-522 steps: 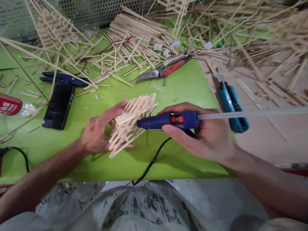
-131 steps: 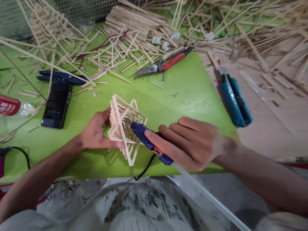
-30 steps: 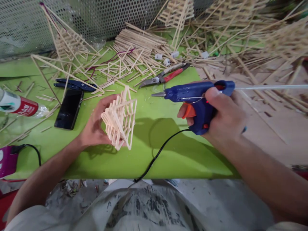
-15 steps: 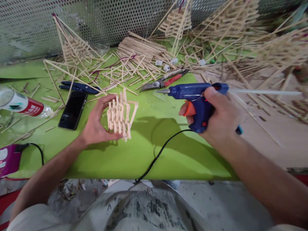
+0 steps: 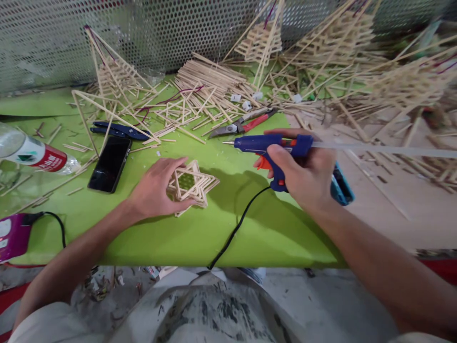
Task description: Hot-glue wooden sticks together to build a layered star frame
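My left hand (image 5: 159, 188) grips a small star-shaped lattice of stacked wooden sticks (image 5: 200, 186) by its left side, thumb in front and fingers behind. The lattice's open top faces up, low over the green table (image 5: 150, 243). To the right, my right hand (image 5: 303, 166) is wrapped round a blue glue gun (image 5: 255, 144) with an orange trigger. Its metal nozzle points left, apart from the lattice. A long clear glue stick (image 5: 374, 150) sticks out of the gun's back, and a black cord hangs from its grip.
A phone (image 5: 110, 164) and blue-handled tool (image 5: 119, 131) lie left, near a bottle (image 5: 43, 155) and purple box (image 5: 16, 237). Red-handled pliers (image 5: 243, 125), a stick pile (image 5: 214, 76) and stick structures (image 5: 260, 43) stand behind. A light-blue object (image 5: 342, 186) is beside my right hand.
The lattice has tilted from its side to show its star-shaped opening and moved slightly right and down. The glue gun has moved left and a little lower, nearer the lattice.
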Motion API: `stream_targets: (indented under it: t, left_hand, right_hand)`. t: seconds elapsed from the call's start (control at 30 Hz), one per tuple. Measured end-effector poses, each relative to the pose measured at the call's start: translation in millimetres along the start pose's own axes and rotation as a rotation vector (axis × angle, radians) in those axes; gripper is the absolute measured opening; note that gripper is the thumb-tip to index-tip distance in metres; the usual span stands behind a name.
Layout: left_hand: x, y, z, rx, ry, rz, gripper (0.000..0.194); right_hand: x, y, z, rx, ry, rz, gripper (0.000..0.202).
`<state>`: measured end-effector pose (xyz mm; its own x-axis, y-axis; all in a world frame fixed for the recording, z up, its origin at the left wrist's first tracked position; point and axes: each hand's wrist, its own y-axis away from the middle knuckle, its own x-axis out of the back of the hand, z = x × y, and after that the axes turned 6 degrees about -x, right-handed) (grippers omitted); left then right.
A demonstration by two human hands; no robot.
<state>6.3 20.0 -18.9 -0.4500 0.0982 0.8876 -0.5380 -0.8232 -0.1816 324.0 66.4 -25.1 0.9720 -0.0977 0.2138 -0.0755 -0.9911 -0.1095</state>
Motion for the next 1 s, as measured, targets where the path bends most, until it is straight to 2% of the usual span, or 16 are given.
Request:
stream_targets:
  t: [0.2, 0.4, 0.5, 0.67, 0.77, 0.87, 0.93, 1.0]
  left_hand:
    - [4.5, 0.1, -3.5, 0.047, 0.173, 0.026, 0.105]
    - [22.8, 0.3, -12.5, 0.040, 0.243, 0.029, 0.056]
    - [25.1, 0.7, -19.1, 0.008, 0.110, 0.045, 0.042]
    - [21.6, 1.8, -28.0, -0.127, -0.068, 0.148, 0.024]
    - [24.2, 1.9, -25.3, -0.164, -0.033, 0.278, 0.014]
    - [32.7, 1.9, -19.8, -0.115, 0.078, 0.471, 0.006]
    - [40.9, 1.9, -19.8, -0.030, 0.149, 0.563, 0.010]
    - [50.0, 2.0, -25.3, 0.066, 0.174, 0.715, 0.021]
  right_hand:
    - [0.8, -6.1, 8.6, 0.041, 0.083, -0.027, 0.035]
    - [0.5, -5.6, 7.3, 0.027, 0.144, -0.032, 0.035]
    - [0.1, -5.2, 6.0, 0.005, 0.149, -0.028, 0.035]
    - [-1.4, -5.3, 5.6, -0.021, 0.115, -0.042, 0.035]
    - [-2.3, -4.7, 5.0, -0.011, 0.095, -0.052, 0.034]
    - [-2.2, -4.1, 5.3, -0.011, 0.094, -0.056, 0.035]
    - [-1.9, -4.0, 5.9, -0.019, 0.086, -0.054, 0.036]
    - [-1.8, -3.8, 6.3, -0.024, 0.078, -0.056, 0.039]
